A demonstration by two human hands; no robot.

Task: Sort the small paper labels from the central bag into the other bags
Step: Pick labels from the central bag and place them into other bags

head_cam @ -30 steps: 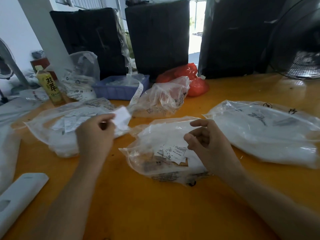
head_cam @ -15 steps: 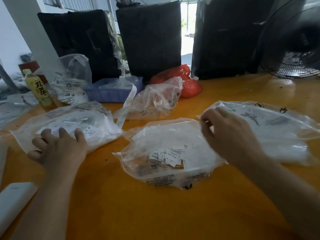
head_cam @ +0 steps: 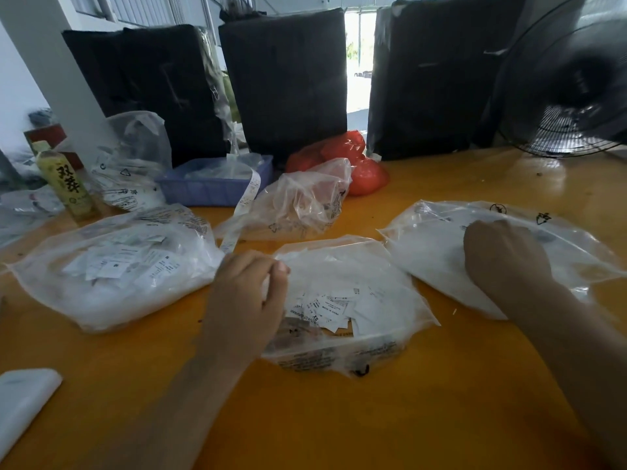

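Observation:
The central bag (head_cam: 366, 266), clear plastic, lies on the orange table (head_cam: 339, 418) with small printed paper labels (head_cam: 325, 308) heaped inside. My left hand (head_cam: 247, 300) is at its left rim, fingers curled and pinching the plastic there. A fuller clear left bag (head_cam: 112, 269) of white labels lies to the left. My right hand (head_cam: 505, 256) rests on the flat right bag (head_cam: 431, 239); I see only its back, so its fingers and anything in them are hidden. A crumpled clear bag (head_cam: 305, 201) sits behind the central one.
At the back stand a blue tray (head_cam: 210, 189) with a label strip (head_cam: 246, 205) hanging out, a red bag (head_cam: 359, 164), a yellow bottle (head_cam: 66, 184), black bundles (head_cam: 285, 83) and a fan (head_cam: 570, 86). A white object (head_cam: 20, 398) lies near left.
My left hand held a white label, set it at the left bag, then came over to the central bag's left rim. My right hand moved from the central bag onto the right bag.

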